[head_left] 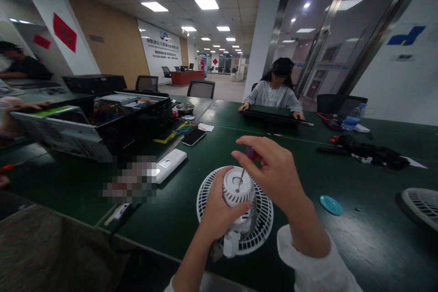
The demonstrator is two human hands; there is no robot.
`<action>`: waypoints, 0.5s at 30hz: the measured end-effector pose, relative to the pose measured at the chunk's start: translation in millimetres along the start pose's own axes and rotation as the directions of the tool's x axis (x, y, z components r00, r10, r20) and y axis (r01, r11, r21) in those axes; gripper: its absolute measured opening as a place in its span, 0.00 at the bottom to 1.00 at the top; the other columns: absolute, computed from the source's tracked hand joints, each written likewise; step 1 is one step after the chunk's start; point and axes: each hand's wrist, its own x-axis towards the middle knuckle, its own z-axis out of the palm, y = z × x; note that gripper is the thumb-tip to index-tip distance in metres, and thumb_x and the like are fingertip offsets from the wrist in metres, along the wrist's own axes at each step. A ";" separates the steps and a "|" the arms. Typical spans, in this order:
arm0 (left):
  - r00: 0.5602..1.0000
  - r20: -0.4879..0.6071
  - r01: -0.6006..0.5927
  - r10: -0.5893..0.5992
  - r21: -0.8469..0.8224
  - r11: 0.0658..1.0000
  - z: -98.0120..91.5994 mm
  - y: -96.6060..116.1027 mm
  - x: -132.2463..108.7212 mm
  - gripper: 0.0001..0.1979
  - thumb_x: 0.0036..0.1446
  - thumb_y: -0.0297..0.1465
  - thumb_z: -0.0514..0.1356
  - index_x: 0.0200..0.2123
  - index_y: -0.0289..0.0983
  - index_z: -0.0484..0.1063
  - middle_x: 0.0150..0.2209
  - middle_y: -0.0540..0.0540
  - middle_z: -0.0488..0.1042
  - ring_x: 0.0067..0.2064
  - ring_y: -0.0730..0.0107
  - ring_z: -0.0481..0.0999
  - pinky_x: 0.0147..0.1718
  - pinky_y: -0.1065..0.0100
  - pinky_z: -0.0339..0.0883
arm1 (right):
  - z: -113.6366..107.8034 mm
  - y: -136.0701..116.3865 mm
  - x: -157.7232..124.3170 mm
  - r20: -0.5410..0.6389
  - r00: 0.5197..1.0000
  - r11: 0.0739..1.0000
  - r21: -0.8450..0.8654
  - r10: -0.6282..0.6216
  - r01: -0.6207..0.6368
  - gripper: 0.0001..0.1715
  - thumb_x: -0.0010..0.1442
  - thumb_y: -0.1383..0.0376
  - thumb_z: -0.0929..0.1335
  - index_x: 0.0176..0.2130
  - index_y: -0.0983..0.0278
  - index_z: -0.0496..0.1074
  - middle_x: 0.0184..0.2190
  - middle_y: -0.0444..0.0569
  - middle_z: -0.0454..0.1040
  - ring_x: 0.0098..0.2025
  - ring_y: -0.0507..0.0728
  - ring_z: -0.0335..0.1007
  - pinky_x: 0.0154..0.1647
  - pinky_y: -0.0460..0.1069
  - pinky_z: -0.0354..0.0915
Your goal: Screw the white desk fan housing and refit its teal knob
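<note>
A white fan motor housing point(233, 182) stands on its round white fan grille point(263, 232), which lies on the green table. My left hand point(219, 205) is closed around the housing, thumb across its near side and fingers on the far left. Above it, my right hand point(270, 164) grips a screwdriver point(250, 152) by its purplish handle. The thin metal shaft slants down, its tip at a screw spot on top of the housing. A white clump of parts point(232, 243) hangs at the housing's near side.
Left of the fan lie a white power bank point(171, 165) and a phone point(194, 137). Farther left stands an open computer case point(137, 114). To the right are a turquoise disc point(331, 205) and another white grille point(422, 205). A person opposite holds a dark monitor point(273, 118).
</note>
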 end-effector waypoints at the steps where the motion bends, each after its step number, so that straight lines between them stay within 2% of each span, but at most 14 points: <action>1: 1.000 0.003 -0.002 0.002 0.002 1.000 -0.1 0.5 0.0 0.33 0.43 0.27 0.65 0.53 0.41 0.58 0.51 0.45 0.66 0.53 0.57 0.66 0.54 0.56 0.57 | -0.1 -0.2 0.1 -0.001 1.000 1.000 0.001 0.002 -0.002 0.14 0.59 0.62 0.65 0.42 0.67 0.73 0.32 0.51 0.75 0.35 0.57 0.69 0.36 0.52 0.65; 4: 1.000 0.017 -0.007 0.007 0.004 1.000 -0.6 1.5 0.1 0.33 0.43 0.27 0.65 0.53 0.41 0.58 0.51 0.45 0.66 0.53 0.57 0.66 0.54 0.56 0.57 | -5.7 0.9 -1.1 0.045 0.999 0.993 0.120 0.002 -0.007 0.17 0.61 0.68 0.60 0.49 0.66 0.69 0.37 0.51 0.75 0.39 0.56 0.70 0.39 0.51 0.65; 6: 1.000 0.018 -0.004 0.004 0.006 1.000 -0.7 1.8 0.2 0.33 0.43 0.28 0.66 0.53 0.40 0.58 0.51 0.44 0.66 0.52 0.56 0.67 0.54 0.55 0.57 | -9.3 2.1 -2.2 0.067 0.998 0.983 0.182 -0.005 -0.007 0.19 0.61 0.70 0.60 0.50 0.63 0.68 0.38 0.48 0.75 0.38 0.53 0.71 0.38 0.49 0.66; 8: 1.000 0.016 -0.003 0.003 0.009 1.000 -0.7 2.0 0.5 0.33 0.42 0.28 0.66 0.53 0.40 0.58 0.51 0.44 0.66 0.52 0.55 0.66 0.54 0.55 0.57 | -8.8 2.8 -2.5 0.034 0.999 0.990 0.142 -0.010 0.005 0.15 0.60 0.69 0.63 0.47 0.63 0.70 0.36 0.47 0.76 0.35 0.53 0.71 0.36 0.48 0.65; 11: 1.000 0.016 -0.004 0.004 0.006 1.000 -0.5 2.1 1.0 0.33 0.42 0.27 0.66 0.53 0.40 0.58 0.51 0.44 0.66 0.53 0.55 0.66 0.54 0.55 0.56 | -1.3 2.6 -1.3 -0.057 0.998 1.000 -0.014 -0.022 0.022 0.10 0.59 0.64 0.65 0.38 0.65 0.74 0.29 0.48 0.75 0.31 0.53 0.69 0.33 0.48 0.64; 13: 1.000 0.015 -0.005 0.005 -0.001 1.000 -0.3 1.8 1.1 0.33 0.42 0.27 0.66 0.53 0.40 0.58 0.51 0.44 0.66 0.53 0.55 0.66 0.54 0.55 0.56 | 3.2 2.4 -0.2 -0.041 0.999 0.997 -0.076 -0.004 0.001 0.14 0.60 0.61 0.64 0.41 0.67 0.73 0.27 0.49 0.73 0.31 0.55 0.68 0.32 0.49 0.63; 15: 1.000 0.015 -0.010 0.010 0.000 1.000 -0.2 1.2 0.9 0.33 0.43 0.28 0.66 0.53 0.40 0.58 0.51 0.44 0.66 0.53 0.56 0.66 0.54 0.56 0.56 | 3.6 2.6 0.3 0.028 0.999 0.998 -0.059 0.030 -0.028 0.19 0.61 0.63 0.63 0.49 0.68 0.69 0.30 0.50 0.72 0.33 0.56 0.68 0.34 0.50 0.64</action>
